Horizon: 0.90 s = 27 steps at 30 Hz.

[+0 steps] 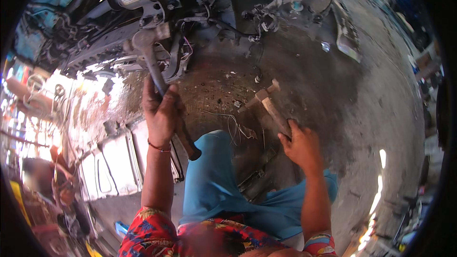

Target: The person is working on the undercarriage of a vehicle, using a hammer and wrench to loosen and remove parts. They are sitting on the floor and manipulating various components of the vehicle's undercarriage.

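Note:
My left hand [161, 112] is closed around the shaft of a hammer [153, 69], held up in front of the vehicle parts. Its metal head is at the top, and the dark grip end slants down toward my left knee. In my right hand [304, 146] is a second hammer [275, 112], gripped low on its wooden handle. The long, narrow head of this one points up and to the left, over the dark floor. A gap separates the two hammers.
Dark mechanical parts of a teal vehicle [128, 0] fill the upper left, with cables hanging down. A pale panel [107, 171] lies at the left. Thin wire [233, 126] curls on the stained floor [328, 95] ahead of my knees. Another person [45, 176] is at the far left.

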### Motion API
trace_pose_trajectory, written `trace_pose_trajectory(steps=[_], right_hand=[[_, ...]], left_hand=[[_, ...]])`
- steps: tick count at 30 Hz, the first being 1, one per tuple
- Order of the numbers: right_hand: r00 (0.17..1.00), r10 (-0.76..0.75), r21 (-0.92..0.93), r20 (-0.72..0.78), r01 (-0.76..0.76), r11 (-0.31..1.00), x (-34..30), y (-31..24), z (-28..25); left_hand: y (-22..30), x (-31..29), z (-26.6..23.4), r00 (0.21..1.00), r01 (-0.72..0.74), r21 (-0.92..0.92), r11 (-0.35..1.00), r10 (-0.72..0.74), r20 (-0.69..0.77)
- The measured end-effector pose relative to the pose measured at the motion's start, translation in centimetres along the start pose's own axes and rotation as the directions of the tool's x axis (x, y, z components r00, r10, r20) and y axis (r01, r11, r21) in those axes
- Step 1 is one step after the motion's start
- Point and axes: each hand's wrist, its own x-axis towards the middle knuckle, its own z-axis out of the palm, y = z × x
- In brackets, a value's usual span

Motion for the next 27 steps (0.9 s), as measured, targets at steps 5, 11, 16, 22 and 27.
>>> trace_pose_trajectory(steps=[5, 11, 16, 22, 27], right_hand=[[0.975, -0.169, -0.022, 0.144, 0.174, 0.985, 3.6, 3.6, 2.4], [0.907, -0.382, 0.012, 0.179, 0.386, 0.922, 4.4, 6.1, 4.0], [0.893, -0.377, 0.036, 0.245, 0.380, 0.924, 5.2, 7.4, 5.2], [0.926, -0.228, 0.071, 0.301, 0.217, 0.974, 6.0, 8.2, 5.5], [0.952, -0.184, -0.010, 0.245, 0.193, 0.981, 5.2, 8.5, 4.8]], left_hand=[[1.5, -0.1, 8.0, 0.999, -0.045, -0.060, 0.997, 0.044, -0.013], [3.1, 4.7, 14.6, 0.976, -0.182, -0.029, 0.983, 0.177, -0.123], [3.2, 9.1, 16.6, 0.942, -0.323, 0.025, 0.946, 0.324, -0.093], [3.3, 10.1, 17.5, 0.927, -0.364, 0.054, 0.930, 0.367, -0.078], [3.1, 8.9, 16.7, 0.959, -0.261, 0.025, 0.965, 0.262, -0.105]])
